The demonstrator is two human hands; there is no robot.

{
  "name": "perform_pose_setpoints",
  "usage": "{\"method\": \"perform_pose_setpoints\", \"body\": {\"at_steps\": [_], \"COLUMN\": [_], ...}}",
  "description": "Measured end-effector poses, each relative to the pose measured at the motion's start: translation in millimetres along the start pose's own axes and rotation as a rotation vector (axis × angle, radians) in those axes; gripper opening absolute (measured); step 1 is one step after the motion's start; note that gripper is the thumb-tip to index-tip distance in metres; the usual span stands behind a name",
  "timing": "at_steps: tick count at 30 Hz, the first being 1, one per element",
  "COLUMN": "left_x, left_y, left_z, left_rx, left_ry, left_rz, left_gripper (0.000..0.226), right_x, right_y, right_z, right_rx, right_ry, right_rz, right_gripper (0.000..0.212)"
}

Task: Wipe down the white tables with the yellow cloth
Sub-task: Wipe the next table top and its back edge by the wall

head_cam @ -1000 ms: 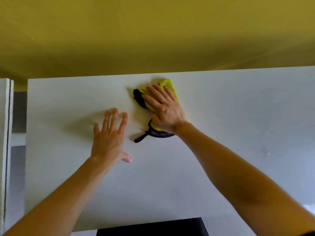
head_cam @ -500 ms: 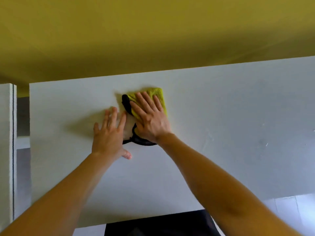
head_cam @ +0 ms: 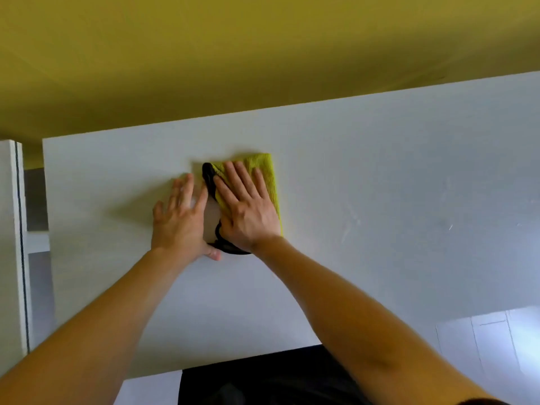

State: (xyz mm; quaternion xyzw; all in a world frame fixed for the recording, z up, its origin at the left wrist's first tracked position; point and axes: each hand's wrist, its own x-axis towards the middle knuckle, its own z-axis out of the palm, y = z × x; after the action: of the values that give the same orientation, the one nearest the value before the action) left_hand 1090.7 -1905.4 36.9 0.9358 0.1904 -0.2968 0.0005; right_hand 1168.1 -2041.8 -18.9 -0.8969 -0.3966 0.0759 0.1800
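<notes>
Your left hand lies flat on the white table, fingers straight and holding nothing, just left of the frame's centre. Close beside it your right hand presses palm-down, fingers straight, on the yellow cloth, which lies folded on the tabletop with black edging showing at its left side and below your wrist. You look mid-wipe; next, I'd judge, keep even pressure and sweep toward the wide stretch at the right. No container shows. Beyond the far edge is a yellow surface.
</notes>
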Motion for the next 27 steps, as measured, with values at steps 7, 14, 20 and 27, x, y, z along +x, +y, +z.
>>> {"method": "perform_pose_setpoints", "body": {"at_steps": [7,14,20,27], "left_x": [1.8,0.5,-0.6,-3.3], "left_y": [1.3,-3.4,-4.3,-6.4], "left_z": [0.5,2.7,-1.4,-1.3], "left_rx": [-0.007,-0.013,0.01,0.018], "left_ry": [-0.019,-0.002,0.011,0.003], "left_rz": [-0.008,0.012,0.041,0.094], "left_gripper": [0.177,0.177,0.177,0.168], "right_x": [-13.1,-19.9,-62.0,-96.4], "right_y": [168.1,102.3,31.7,180.3], "right_z": [-47.9,-29.4,-7.0,-66.4], "right_rx": [-0.084,-0.065,-0.051,-0.179], "right_ry": [0.165,0.259,0.023,0.199], "right_rz": [0.241,0.492,0.077,0.622], "right_gripper": [0.068,0.082,0.08,0.078]}}
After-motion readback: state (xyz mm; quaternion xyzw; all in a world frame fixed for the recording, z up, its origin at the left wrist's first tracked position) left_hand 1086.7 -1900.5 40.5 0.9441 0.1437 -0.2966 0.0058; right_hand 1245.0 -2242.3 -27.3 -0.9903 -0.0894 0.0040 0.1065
